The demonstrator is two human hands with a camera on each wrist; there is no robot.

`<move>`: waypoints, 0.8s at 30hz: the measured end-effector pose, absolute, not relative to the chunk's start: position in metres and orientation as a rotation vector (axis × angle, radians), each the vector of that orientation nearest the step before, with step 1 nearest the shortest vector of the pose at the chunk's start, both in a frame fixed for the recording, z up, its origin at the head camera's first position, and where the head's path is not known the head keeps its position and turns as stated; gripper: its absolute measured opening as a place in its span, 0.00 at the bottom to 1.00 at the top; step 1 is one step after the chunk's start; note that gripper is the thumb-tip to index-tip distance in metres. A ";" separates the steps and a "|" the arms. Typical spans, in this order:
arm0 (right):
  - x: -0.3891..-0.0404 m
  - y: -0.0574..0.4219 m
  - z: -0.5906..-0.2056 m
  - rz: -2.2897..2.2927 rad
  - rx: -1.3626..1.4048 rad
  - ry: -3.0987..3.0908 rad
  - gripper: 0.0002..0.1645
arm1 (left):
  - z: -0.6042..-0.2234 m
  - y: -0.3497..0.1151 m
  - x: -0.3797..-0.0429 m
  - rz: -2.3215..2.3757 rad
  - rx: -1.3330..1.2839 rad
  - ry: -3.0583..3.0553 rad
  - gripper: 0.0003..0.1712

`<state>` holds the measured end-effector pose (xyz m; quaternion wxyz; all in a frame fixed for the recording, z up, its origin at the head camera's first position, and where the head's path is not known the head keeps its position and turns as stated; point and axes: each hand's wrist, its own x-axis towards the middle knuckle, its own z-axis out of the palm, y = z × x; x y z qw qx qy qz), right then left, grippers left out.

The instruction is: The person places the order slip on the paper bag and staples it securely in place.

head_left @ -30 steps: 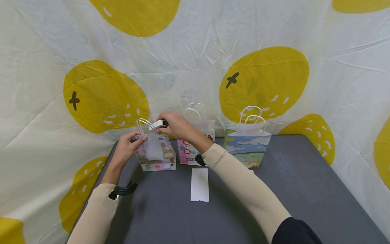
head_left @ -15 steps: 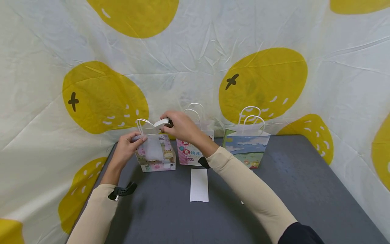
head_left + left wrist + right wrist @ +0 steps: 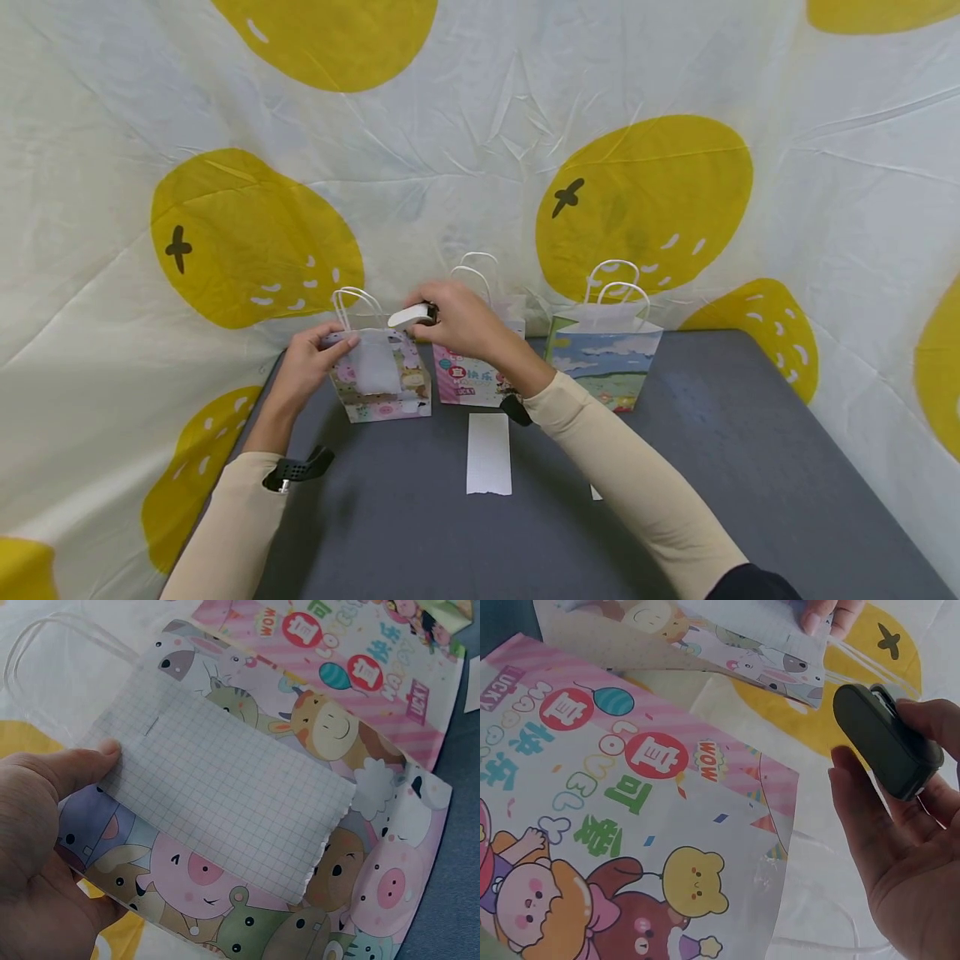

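My left hand [image 3: 309,360] pinches the top left edge of an animal-print paper gift bag [image 3: 417,385] in the head view. Its thumb presses a torn-edged slip of grid paper [image 3: 232,787] against the bag's front. Near the slip's upper end a thin staple [image 3: 151,726] shows in the left wrist view. My right hand [image 3: 468,321] holds a small stapler [image 3: 885,739], dark on the side seen in the right wrist view and pale in the head view. The stapler is just right of the bag's white handles, apart from the bag.
Behind my right forearm stands a pink-and-white paper bag [image 3: 457,387]. To its right is a landscape-print bag [image 3: 607,358]. A white paper slip [image 3: 489,454] lies on the dark table [image 3: 420,517]; another slip [image 3: 596,493] is mostly hidden under the right sleeve. A patterned cloth [image 3: 450,125] hangs behind.
My right hand has drawn the stapler away to the right, off the animal-print bag's top edge. The left hand keeps its pinch on the bag and slip.
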<state>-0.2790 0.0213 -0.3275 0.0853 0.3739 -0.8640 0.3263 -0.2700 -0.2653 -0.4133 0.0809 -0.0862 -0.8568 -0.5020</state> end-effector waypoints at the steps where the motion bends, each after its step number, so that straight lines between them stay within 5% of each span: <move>1: -0.278 0.023 -0.328 0.989 1.121 -2.575 0.10 | -0.413 -0.266 -0.270 -1.502 -0.260 -2.560 0.16; 24: -0.249 0.061 -0.341 1.149 1.085 -2.653 0.11 | -0.414 -0.268 -0.272 -1.549 -0.277 -2.562 0.19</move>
